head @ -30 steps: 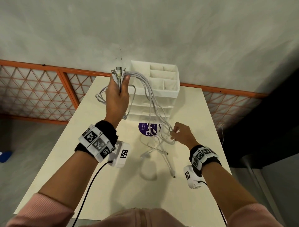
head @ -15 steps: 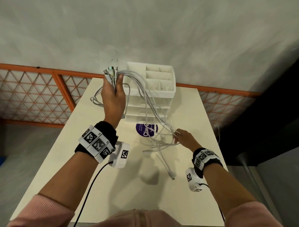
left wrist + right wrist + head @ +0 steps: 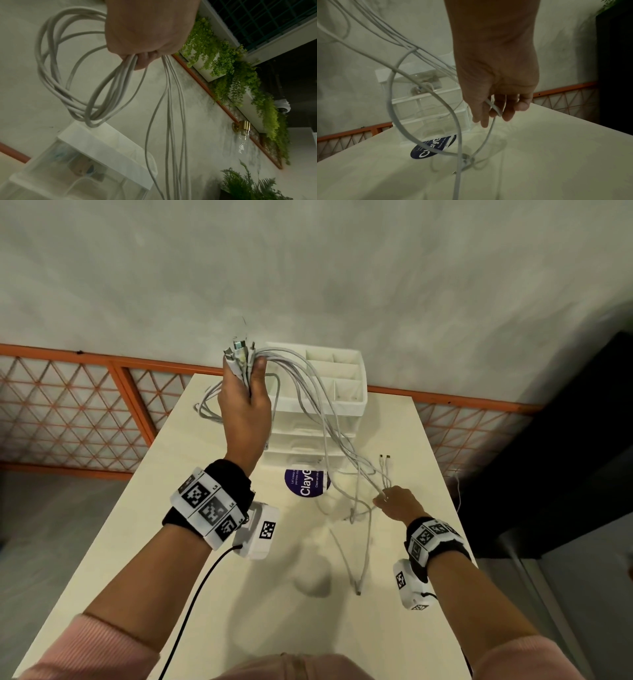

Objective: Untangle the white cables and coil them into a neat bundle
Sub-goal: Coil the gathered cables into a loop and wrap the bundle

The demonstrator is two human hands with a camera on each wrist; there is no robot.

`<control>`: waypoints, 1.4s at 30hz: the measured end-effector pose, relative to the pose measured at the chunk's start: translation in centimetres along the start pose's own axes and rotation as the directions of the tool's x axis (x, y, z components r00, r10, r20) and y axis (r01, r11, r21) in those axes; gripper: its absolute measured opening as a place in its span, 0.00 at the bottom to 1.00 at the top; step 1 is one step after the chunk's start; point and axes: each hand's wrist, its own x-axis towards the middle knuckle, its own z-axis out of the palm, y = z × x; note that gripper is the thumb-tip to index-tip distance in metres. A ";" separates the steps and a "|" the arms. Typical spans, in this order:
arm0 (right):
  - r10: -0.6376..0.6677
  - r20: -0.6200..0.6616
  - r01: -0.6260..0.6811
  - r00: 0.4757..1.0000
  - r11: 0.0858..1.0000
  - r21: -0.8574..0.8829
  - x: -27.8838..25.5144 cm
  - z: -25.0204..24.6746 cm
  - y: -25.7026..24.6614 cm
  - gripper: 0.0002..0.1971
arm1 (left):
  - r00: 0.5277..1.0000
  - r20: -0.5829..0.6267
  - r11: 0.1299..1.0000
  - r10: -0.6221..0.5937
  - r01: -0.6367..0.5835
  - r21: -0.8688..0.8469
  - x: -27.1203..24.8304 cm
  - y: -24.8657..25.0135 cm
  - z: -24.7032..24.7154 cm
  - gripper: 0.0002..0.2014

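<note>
left hand (image 3: pixel 245 402) is up high, fist wrapped round the white cables (image 3: pixel 318 405) just below their plugs. the strands slant down and right to the right hand (image 3: pixel 397 503), low over the surface (image 3: pixel 205 542), fingers loosely pinching one plug end. tangle (image 3: pixel 465 161) hangs between, nearer the right hand.

Cables (image 3: pixel 310 392) smooth matt plastic (metal tips); organizer (image 3: pixel 346 402) glossy translucent plastic.

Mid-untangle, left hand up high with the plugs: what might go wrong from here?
The knot low in the white cables may cinch tighter if the right hand pulls its strands outward. Loops hanging from the left hand droop against the drawer organizer and might snag its rim.
</note>
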 end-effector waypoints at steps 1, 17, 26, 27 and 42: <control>0.025 0.010 -0.025 1.000 1.000 -0.001 -0.1 0.1 0.0 0.20 | 1.000 0.000 1.000 0.003 -0.003 -0.007 0.0 0.2 0.1 0.15; -0.404 -0.294 0.472 0.866 0.854 0.218 -1.0 1.4 0.4 0.13 | 0.999 0.038 0.999 -0.019 0.017 0.049 -0.8 -0.3 0.3 0.16; -0.351 -0.405 0.521 0.844 0.718 0.462 -1.1 -0.9 -1.8 0.09 | 0.990 0.121 0.986 -0.070 0.050 0.160 -2.1 -2.3 0.5 0.26; -0.357 -0.394 0.515 0.847 0.736 0.440 -1.0 -0.7 -1.5 0.10 | 0.991 0.116 0.987 -0.072 0.054 0.154 -2.1 -2.4 0.5 0.26; -0.452 0.151 0.371 0.879 0.848 0.378 -3.5 -3.0 -6.4 0.69 | 0.967 0.254 0.992 0.006 -0.039 0.123 -2.7 -0.1 1.2 0.18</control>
